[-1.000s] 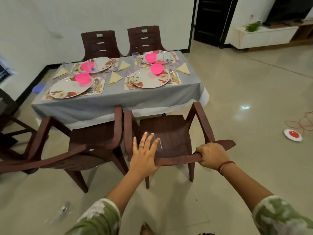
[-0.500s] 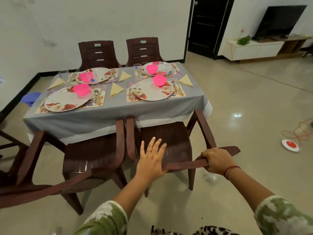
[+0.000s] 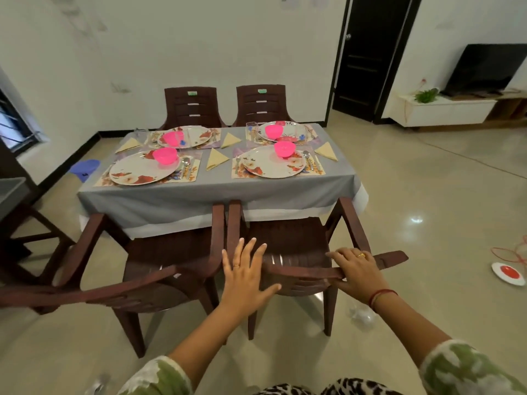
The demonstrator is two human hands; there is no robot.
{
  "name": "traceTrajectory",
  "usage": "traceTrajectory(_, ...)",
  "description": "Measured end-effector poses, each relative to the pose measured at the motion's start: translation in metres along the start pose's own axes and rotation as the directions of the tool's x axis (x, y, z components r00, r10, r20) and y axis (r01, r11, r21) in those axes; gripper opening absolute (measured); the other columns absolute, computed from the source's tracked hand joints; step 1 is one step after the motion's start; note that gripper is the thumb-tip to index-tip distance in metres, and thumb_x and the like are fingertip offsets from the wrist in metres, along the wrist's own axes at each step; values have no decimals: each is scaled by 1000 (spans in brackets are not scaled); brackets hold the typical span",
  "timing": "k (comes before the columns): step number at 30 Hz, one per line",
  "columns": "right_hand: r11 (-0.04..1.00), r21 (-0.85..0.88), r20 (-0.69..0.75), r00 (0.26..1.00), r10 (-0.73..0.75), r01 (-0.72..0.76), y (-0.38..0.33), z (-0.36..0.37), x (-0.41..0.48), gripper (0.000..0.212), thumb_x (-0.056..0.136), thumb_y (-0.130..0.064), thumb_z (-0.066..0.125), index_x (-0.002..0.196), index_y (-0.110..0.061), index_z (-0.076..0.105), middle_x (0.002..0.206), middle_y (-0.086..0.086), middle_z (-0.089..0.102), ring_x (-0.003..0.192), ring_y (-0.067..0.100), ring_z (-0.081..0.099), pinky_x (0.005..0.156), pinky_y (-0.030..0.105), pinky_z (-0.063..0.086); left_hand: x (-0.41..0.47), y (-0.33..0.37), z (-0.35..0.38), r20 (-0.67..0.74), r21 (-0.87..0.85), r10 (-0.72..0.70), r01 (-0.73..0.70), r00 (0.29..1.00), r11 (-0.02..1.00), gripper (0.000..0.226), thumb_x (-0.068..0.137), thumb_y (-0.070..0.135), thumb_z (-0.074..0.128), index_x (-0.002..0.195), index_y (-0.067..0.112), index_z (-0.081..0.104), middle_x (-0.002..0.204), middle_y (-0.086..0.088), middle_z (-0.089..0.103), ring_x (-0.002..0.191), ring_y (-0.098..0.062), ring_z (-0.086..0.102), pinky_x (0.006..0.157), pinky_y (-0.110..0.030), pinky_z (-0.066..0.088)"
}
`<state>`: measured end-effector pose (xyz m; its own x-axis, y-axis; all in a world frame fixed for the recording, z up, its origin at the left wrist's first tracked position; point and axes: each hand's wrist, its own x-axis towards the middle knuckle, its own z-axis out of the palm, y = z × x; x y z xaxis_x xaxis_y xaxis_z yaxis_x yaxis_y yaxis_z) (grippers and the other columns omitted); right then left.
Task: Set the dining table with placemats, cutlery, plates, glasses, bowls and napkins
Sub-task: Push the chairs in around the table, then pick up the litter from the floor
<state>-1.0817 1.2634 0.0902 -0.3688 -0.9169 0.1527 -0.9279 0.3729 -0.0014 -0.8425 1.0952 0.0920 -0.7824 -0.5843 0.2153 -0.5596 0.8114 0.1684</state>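
Observation:
The dining table (image 3: pixel 214 192) wears a grey cloth and carries several place settings. Each has a floral placemat (image 3: pixel 319 170), a floral plate (image 3: pixel 272 166), a pink bowl (image 3: pixel 284 149), cutlery (image 3: pixel 307 158) and a folded yellow napkin (image 3: pixel 216 158). A clear glass (image 3: pixel 251 129) stands at the far right setting. In front of me is a brown plastic chair (image 3: pixel 288 238), its seat under the table edge. My left hand (image 3: pixel 245 276) lies flat on its back, fingers spread. My right hand (image 3: pixel 355 269) rests over the top rail with the thumb beneath.
A second brown chair (image 3: pixel 171 252) stands close on the left, and two more (image 3: pixel 191 108) at the far side. A blue stool (image 3: pixel 84 168) sits left of the table. On the floor at right lie a red-and-white disc (image 3: pixel 509 274) and crumpled clear plastic (image 3: pixel 362 315).
The chair has slid forward to the table and I have stepped closer. My right hand's clenched grip on the rail has loosened into stretched fingers.

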Motion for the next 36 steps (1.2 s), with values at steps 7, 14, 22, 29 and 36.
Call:
traceTrajectory(7,944,250,-232,960,-158,216,-56,-5,-55,62,81,-63,48,132,-28,46,130,3,49,119,24,50,98,48,44,-111,-17,-28,-222,-158,-308,278,925,948,74,80,58,43,143,22,29,149,-12,32,143,-26,9,109,-63,13)
traceTrajectory(14,838,454,-244,947,-209,302,-106,-2,-117,53,87,-55,45,134,-31,40,133,0,42,125,20,40,100,40,40,-255,19,-40,-284,-105,-540,534,792,839,72,78,55,44,138,15,39,143,-15,40,137,-35,25,100,-65,31)
traceTrajectory(22,684,559,-242,881,-406,469,-219,-17,-157,47,89,-48,48,131,-27,45,130,-1,43,121,13,37,95,34,42,-374,21,-88,-349,-137,-716,723,605,677,70,77,54,42,136,17,38,142,-16,40,137,-40,28,101,-65,30)
traceTrajectory(29,575,558,-275,786,-554,599,-350,-23,-170,45,92,-48,44,130,-25,46,131,0,44,122,16,40,98,31,39,-487,-40,-106,-322,-170,-838,843,442,510,69,79,57,41,136,18,40,142,-19,41,137,-42,29,101,-65,30)
traceTrajectory(36,451,597,-208,670,-712,664,-543,5,-199,45,88,-43,49,130,-27,43,130,0,43,120,19,47,98,35,45,-616,-142,-145,-312,-160,-892,908,326,388,67,82,58,39,135,17,40,138,-22,45,134,-45,33,101,-63,32)
